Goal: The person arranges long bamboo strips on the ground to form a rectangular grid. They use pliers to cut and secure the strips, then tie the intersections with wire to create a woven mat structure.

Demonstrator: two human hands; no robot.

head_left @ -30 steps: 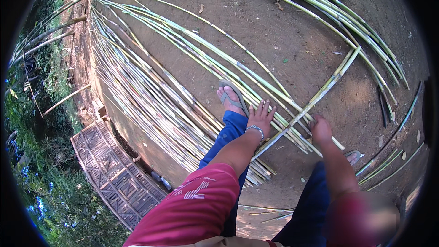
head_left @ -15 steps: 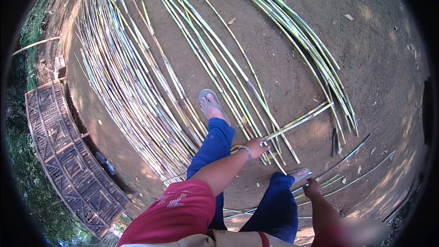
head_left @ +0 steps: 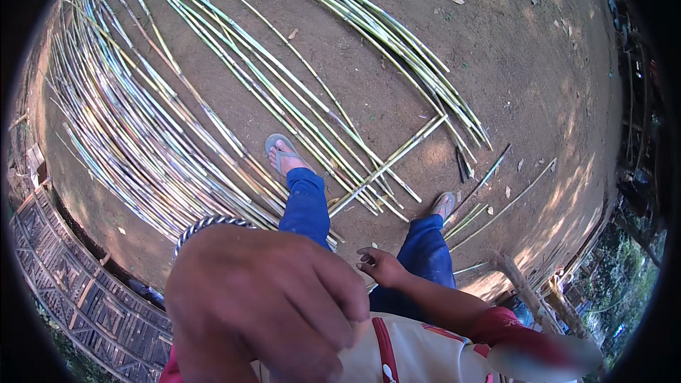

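Note:
My left hand (head_left: pixel 266 305) is raised close to the camera, back toward me, fingers drooping loosely with nothing visible in them; a metal bracelet (head_left: pixel 209 223) circles the wrist. My right hand (head_left: pixel 379 266) hovers empty by my right thigh, fingers slightly spread. Long split bamboo strips (head_left: pixel 213 99) fan out over the bare dirt in front of me. One pale strip (head_left: pixel 386 167) lies crosswise over their ends, between my feet. My left foot (head_left: pixel 284 156) in a flip-flop stands among the strips, and my right foot (head_left: pixel 443 206) is beside their ends.
A woven bamboo lattice panel (head_left: pixel 78 298) lies at the lower left. A second bundle of green strips (head_left: pixel 383 35) curves across the far ground. A wooden stake (head_left: pixel 521 287) and greenery stand at the lower right. Loose short strips (head_left: pixel 489 198) lie to the right.
My left hand let go of the crosswise strip on the ground and rose right up to the camera. My right hand drew in toward my thigh, and I straightened up.

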